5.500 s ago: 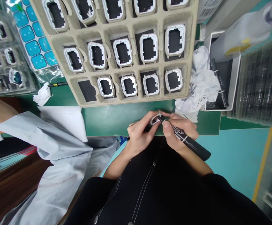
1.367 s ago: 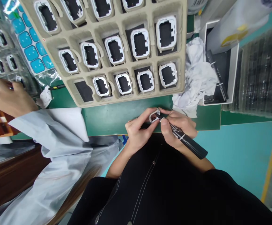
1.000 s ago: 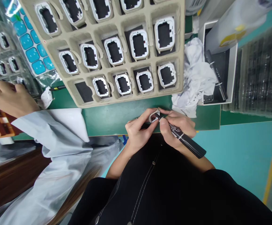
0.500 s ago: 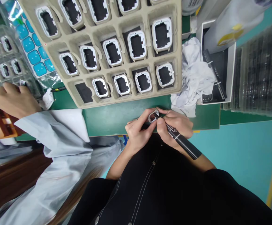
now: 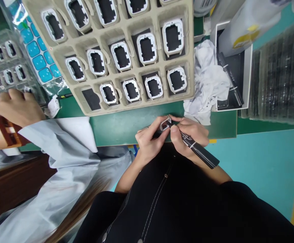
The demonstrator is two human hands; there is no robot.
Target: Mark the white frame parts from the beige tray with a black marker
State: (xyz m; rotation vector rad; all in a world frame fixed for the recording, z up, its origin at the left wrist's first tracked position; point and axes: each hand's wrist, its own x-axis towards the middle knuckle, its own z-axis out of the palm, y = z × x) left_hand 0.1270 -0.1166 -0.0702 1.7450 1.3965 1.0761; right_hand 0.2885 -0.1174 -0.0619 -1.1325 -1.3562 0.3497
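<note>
Pinched between the thumb and fingers of my left hand [image 5: 150, 136] is a small white-rimmed watch case frame [image 5: 164, 124], held over the table's front edge. My right hand [image 5: 191, 135] grips a black marker pen [image 5: 199, 152] whose tip end points into the frame's opening. The pen's tip itself is too small to make out. Just beyond my hands lies a beige moulded tray [image 5: 139, 105] with rows of similar frames [image 5: 154, 87], one per pocket. A front-left pocket [image 5: 91, 99] shows only its dark lining.
A crumpled white cloth [image 5: 209, 81] lies right of the tray, beside a white box [image 5: 248, 74] with black pens and a bottle [image 5: 248, 30]. At left, a co-worker's hand [image 5: 19, 106] is near a clear tray [image 5: 3, 60] and an orange-brown fixture [image 5: 2, 131].
The marker pen's rear end has swung slightly up and right; its tip end stays at the frame. My left hand has hardly moved. The whole view has shifted a little.
</note>
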